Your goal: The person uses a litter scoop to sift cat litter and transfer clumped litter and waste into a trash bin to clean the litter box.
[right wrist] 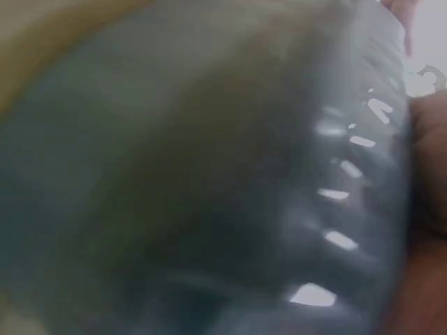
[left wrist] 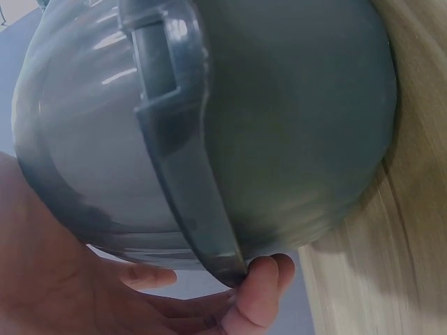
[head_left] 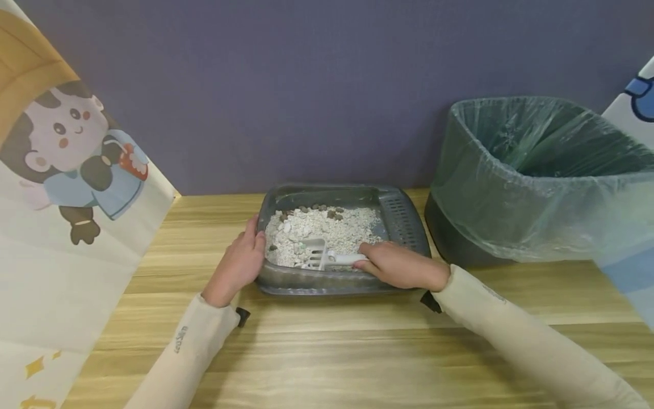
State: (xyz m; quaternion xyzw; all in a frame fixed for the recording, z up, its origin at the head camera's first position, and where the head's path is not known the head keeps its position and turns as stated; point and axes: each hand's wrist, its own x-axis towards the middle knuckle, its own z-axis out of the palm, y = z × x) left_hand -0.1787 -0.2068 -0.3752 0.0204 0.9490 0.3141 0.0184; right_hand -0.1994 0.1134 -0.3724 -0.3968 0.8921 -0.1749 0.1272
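A dark grey litter box (head_left: 327, 282) sits on the wooden surface, holding pale granular litter (head_left: 352, 227) with brown clumps (head_left: 334, 216) mostly toward its back. My left hand (head_left: 240, 258) grips the box's left side; in the left wrist view, fingertips (left wrist: 258, 296) bend at the rim of the box (left wrist: 300, 125). With my right hand (head_left: 398, 266) I hold a white slotted litter scoop (head_left: 347, 259) by its handle. The scoop's head lies low in the litter at the front left, partly covered. In the right wrist view the box wall (right wrist: 209, 139) fills most of the frame, blurred.
A dark bin (head_left: 460, 236) lined with a clear plastic bag (head_left: 541, 210) stands close to the right of the box. Behind rises a purple-grey wall panel (head_left: 306, 96). A cartoon-printed panel (head_left: 61, 272) borders the left. Wooden surface (head_left: 337, 352) extends in front.
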